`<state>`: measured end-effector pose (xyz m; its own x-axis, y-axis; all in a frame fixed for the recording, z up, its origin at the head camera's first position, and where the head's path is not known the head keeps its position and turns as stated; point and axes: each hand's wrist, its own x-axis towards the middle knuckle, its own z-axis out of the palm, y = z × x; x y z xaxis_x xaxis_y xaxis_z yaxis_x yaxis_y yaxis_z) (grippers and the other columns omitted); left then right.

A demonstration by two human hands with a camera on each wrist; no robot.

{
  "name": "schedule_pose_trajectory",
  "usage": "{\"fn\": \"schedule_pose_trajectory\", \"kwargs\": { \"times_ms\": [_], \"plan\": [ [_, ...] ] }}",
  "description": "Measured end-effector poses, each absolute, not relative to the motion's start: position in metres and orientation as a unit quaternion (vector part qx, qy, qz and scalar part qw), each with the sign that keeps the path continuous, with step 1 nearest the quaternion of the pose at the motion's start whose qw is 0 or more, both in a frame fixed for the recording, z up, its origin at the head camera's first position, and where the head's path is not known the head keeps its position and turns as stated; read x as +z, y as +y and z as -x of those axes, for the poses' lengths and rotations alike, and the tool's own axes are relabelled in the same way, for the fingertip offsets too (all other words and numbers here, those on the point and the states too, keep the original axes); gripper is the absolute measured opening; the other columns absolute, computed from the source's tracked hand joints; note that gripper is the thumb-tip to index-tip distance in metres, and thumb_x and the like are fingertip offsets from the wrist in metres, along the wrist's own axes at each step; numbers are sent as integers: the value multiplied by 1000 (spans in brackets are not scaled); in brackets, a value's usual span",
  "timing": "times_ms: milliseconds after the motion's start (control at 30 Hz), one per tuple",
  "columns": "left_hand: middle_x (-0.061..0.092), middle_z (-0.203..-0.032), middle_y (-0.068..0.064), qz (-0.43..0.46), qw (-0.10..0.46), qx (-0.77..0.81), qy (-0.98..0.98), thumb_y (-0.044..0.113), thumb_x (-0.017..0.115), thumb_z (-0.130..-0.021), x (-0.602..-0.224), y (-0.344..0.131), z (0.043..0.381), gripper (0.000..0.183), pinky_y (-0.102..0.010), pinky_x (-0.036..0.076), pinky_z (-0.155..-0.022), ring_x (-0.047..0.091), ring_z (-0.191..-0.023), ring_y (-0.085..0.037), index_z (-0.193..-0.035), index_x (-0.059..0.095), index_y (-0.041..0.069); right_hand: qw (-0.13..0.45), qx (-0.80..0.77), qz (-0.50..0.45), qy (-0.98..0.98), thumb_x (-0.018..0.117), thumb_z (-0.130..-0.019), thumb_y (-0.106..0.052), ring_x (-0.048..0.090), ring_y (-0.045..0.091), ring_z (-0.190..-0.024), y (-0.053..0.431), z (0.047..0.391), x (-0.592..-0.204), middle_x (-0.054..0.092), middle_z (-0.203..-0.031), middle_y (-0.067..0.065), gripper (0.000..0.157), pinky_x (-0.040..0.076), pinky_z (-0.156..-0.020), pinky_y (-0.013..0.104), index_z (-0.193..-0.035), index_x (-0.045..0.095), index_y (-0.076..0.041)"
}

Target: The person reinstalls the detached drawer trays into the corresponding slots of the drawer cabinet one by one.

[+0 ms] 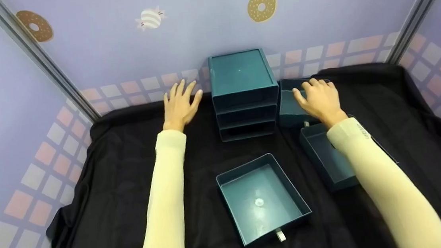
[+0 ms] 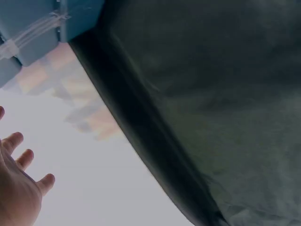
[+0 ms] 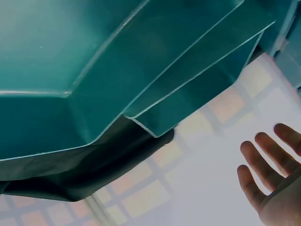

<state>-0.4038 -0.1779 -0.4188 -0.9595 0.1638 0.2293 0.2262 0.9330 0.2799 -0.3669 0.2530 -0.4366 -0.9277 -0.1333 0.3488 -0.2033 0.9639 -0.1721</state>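
A teal three-tier drawer cabinet (image 1: 241, 74) stands against the back wall, its front slots hollow. To its left my left hand (image 1: 180, 107) is held with fingers spread, gripping nothing; the cabinet's side (image 2: 35, 30) shows at the upper left of the left wrist view. My right hand (image 1: 321, 98) hovers over the back right drawer (image 1: 293, 107), covering part of it in the head view. Its fingers (image 3: 261, 165) are extended and hold nothing in the right wrist view. A second drawer (image 1: 329, 156) lies nearer, partly hidden by my right forearm. The third drawer (image 1: 249, 181) sits in front of the cabinet.
Black cloth (image 1: 111, 197) covers the table and bunches up along the walls. A lilac wall (image 1: 204, 25) with donut and candy prints closes off the back, with side walls at left and right. Small pale pull tabs (image 1: 280, 234) stick out from the drawer fronts.
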Motion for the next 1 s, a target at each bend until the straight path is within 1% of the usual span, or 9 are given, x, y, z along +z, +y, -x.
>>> {"fn": "schedule_pose_trajectory", "kwargs": {
  "times_ms": [133,267,467,567,633,833,933,1000],
  "plan": [
    [22,-177,-7,115,106,-155,-975,66,25,-111,-411,-171,408,69,-61,8,-132,15,-163,-34,-168,35,29,212,103,-109,-966,49,-111,-42,62,51,-114,247,358,-435,68,-119,27,52,45,-104,67,-121,71,4],
    [23,-177,-7,123,112,-153,-974,65,25,-111,-405,-166,410,68,-61,8,-132,16,-163,-34,-168,36,29,236,109,-132,-956,51,-110,-41,64,49,-108,243,350,-435,69,-113,25,50,48,-99,67,-116,73,4],
    [26,-176,-7,142,113,-156,-971,63,26,-112,-399,-163,410,66,-58,10,-132,18,-163,-33,-167,37,29,232,114,-147,-955,50,-111,-42,65,45,-106,240,339,-438,71,-115,23,51,49,-97,64,-118,74,2],
    [28,-175,-8,158,111,-159,-968,62,27,-112,-398,-161,410,65,-57,12,-133,20,-163,-33,-167,37,29,226,113,-160,-954,51,-111,-42,66,45,-106,239,330,-442,72,-116,22,50,50,-97,63,-116,74,2],
    [29,-175,-7,170,113,-166,-965,61,27,-112,-397,-159,411,64,-55,13,-133,21,-162,-33,-166,39,29,227,112,-171,-952,51,-111,-41,66,44,-106,238,323,-445,72,-115,21,49,50,-98,64,-113,75,1],
    [32,-173,-7,208,117,-185,-953,58,30,-113,-389,-150,414,61,-53,15,-133,23,-161,-34,-165,42,29,251,107,-218,-937,55,-109,-40,67,44,-95,226,302,-450,74,-102,19,45,51,-88,59,-99,75,-1],
    [32,-173,-7,220,115,-188,-950,57,30,-114,-384,-143,416,60,-54,17,-132,24,-161,-33,-164,43,28,254,102,-239,-932,56,-108,-40,68,42,-94,217,291,-449,75,-98,17,43,51,-90,57,-94,74,-4],
    [33,-173,-7,228,113,-188,-949,56,29,-114,-381,-136,417,59,-54,19,-132,25,-161,-33,-164,44,28,252,102,-254,-928,56,-108,-40,68,41,-93,212,284,-448,75,-97,16,42,51,-93,56,-94,74,-5]
  ]
}}
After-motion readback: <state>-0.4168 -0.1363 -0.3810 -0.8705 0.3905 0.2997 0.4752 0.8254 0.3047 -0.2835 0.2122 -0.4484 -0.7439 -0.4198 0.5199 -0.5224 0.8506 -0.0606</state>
